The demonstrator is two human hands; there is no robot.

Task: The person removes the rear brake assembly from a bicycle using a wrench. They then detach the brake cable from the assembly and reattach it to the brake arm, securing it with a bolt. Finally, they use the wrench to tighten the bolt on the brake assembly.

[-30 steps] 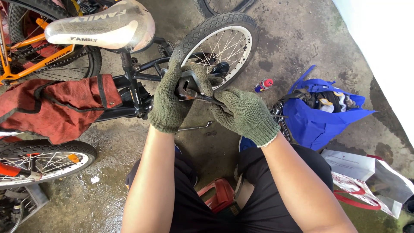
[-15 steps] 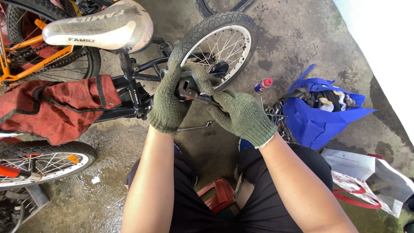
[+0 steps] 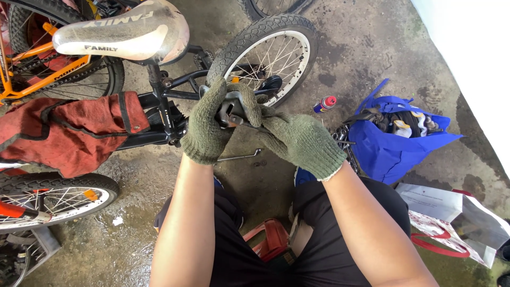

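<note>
- Little has moved since the earlier frames: both gloved hands stay bunched on the same part at the bike's rear, and the view has shifted only slightly.
- Left hand (image 3: 208,123), in a green knit glove, is clenched around a dark metal part (image 3: 229,110) just beside the rear wheel (image 3: 268,50).
- Right hand (image 3: 300,141), gloved alike, grips a thin tool (image 3: 247,123) whose tip meets that part; its fingers are curled shut on the shaft.
- The two hands touch each other over the part, in front of the black frame (image 3: 175,95).
- A white saddle (image 3: 122,34) stands above and left of the hands on its post.
- A red cloth (image 3: 69,133) drapes over the frame at the left.
- A wrench (image 3: 240,156) lies on the wet concrete floor (image 3: 255,180), just below the hands.
- A spray can (image 3: 324,103) with a red cap lies on the floor right of the wheel.
- A blue bag (image 3: 390,141) sits open farther right, with things inside that are too small to tell.
- A second wheel (image 3: 50,199) shows at lower left, and an orange bike (image 3: 37,69) at upper left.
- A red stool (image 3: 268,239) shows between the person's knees.
</note>
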